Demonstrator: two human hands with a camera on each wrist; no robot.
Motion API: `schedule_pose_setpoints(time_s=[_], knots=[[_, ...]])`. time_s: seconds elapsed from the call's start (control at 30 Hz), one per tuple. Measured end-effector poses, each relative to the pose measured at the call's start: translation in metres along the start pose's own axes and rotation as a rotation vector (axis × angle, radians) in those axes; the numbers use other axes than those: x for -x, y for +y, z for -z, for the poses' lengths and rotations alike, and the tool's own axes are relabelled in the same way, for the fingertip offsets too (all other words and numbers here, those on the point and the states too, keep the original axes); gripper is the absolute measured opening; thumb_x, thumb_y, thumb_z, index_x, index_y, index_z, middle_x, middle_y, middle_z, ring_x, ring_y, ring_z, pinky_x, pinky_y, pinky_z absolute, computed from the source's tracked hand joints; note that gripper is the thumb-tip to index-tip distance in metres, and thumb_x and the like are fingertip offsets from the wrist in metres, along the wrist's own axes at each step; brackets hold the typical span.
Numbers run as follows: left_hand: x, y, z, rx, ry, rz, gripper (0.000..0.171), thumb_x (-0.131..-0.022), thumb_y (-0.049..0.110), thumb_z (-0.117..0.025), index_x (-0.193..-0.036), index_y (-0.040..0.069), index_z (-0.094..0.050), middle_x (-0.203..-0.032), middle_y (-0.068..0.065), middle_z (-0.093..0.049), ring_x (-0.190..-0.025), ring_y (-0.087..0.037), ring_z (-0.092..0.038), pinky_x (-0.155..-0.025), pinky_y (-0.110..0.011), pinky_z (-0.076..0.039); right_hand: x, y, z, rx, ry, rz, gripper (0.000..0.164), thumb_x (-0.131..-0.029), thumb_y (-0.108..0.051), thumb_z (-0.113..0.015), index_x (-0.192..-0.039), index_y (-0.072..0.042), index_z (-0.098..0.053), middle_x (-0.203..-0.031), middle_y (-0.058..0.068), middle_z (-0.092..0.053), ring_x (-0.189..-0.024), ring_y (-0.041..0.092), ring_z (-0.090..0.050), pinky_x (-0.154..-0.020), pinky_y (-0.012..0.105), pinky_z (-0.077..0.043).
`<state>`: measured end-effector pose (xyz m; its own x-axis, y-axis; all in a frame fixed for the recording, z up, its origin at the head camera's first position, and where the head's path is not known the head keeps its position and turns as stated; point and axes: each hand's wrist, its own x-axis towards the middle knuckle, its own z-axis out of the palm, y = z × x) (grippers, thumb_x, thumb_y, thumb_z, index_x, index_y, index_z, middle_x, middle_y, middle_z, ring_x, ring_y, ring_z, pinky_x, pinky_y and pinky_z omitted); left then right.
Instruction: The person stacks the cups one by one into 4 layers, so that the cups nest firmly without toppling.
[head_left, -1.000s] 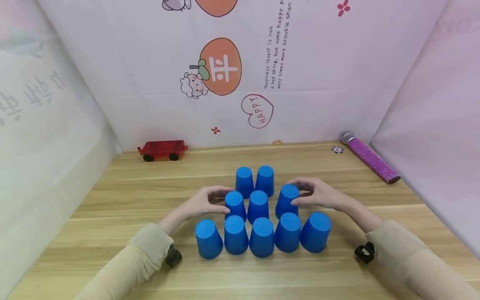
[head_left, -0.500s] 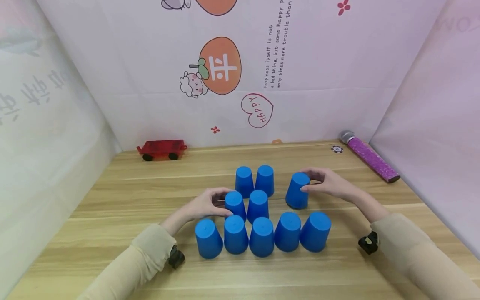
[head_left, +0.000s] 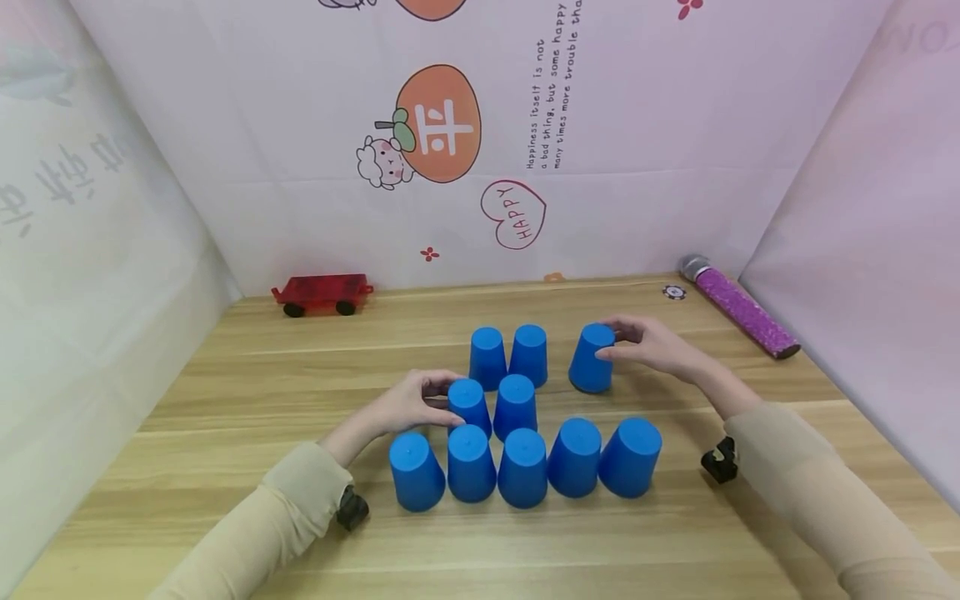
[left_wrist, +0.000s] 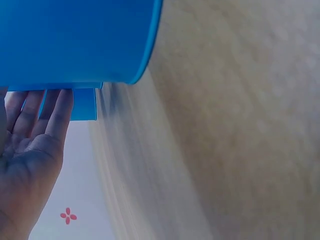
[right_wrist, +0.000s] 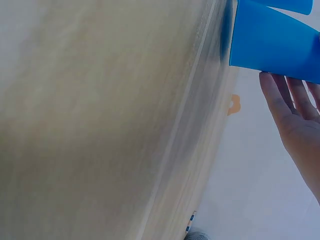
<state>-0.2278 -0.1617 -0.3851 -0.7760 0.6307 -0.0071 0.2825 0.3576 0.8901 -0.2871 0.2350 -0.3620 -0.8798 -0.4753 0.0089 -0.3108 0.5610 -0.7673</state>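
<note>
The blue cup (head_left: 587, 360) in the right hand (head_left: 651, 346) looks light, stiff and thin-walled; its smooth side may slip a little, but I judge it not fragile. The good place to take hold is the side, about the middle, with the thumb opposite the fingers. The right hand does this: its thumb and fingers are spread to the cup's width and pinch it, mouth down. Whether its rim touches the table (head_left: 300, 367), I cannot tell with certainty. The left hand (head_left: 412, 404) is spread similarly, thumb and fingers around the second cup (head_left: 465, 400), just left of the third cup (head_left: 516, 404). Between the hands, farther away, stand two far cups (head_left: 488, 358); nearer than both hands is a row of five cups (head_left: 522, 471).
</note>
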Motion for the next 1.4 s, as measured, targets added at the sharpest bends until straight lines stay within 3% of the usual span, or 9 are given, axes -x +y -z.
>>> schedule_pose_setpoints(time_s=[0.43,0.97,1.4], knots=[[0.002,-0.003,-0.002,0.013,0.01,0.01,0.053,-0.082,0.023,-0.073,-0.129,0.009,-0.054,-0.123,-0.011,-0.062,-0.114,-0.025,-0.059,-0.097,-0.042,-0.049,-0.021,-0.003,-0.014,-0.027,-0.01,0.045,0.052,-0.088,-0.027,-0.067,-0.132,-0.006,-0.05,-0.13,0.018,-0.056,-0.122,0.039,-0.05,-0.102,0.056,-0.041],[0.001,-0.002,-0.003,0.021,0.008,0.002,0.052,-0.082,0.023,-0.073,-0.129,0.009,-0.054,-0.122,-0.011,-0.062,-0.113,-0.025,-0.059,-0.097,-0.042,-0.049,-0.026,-0.004,-0.02,-0.061,-0.035,0.083,0.048,-0.088,-0.022,-0.067,-0.13,-0.006,-0.05,-0.128,0.018,-0.057,-0.124,0.039,-0.049,-0.105,0.06,-0.035],[0.001,-0.003,-0.002,0.025,0.007,-0.005,0.051,-0.082,0.023,-0.073,-0.128,0.009,-0.054,-0.121,-0.011,-0.062,-0.113,-0.024,-0.059,-0.097,-0.042,-0.049,-0.026,-0.005,-0.02,-0.058,-0.04,0.066,0.05,-0.088,-0.023,-0.067,-0.131,-0.006,-0.049,-0.128,0.017,-0.057,-0.123,0.038,-0.05,-0.105,0.058,-0.037]])
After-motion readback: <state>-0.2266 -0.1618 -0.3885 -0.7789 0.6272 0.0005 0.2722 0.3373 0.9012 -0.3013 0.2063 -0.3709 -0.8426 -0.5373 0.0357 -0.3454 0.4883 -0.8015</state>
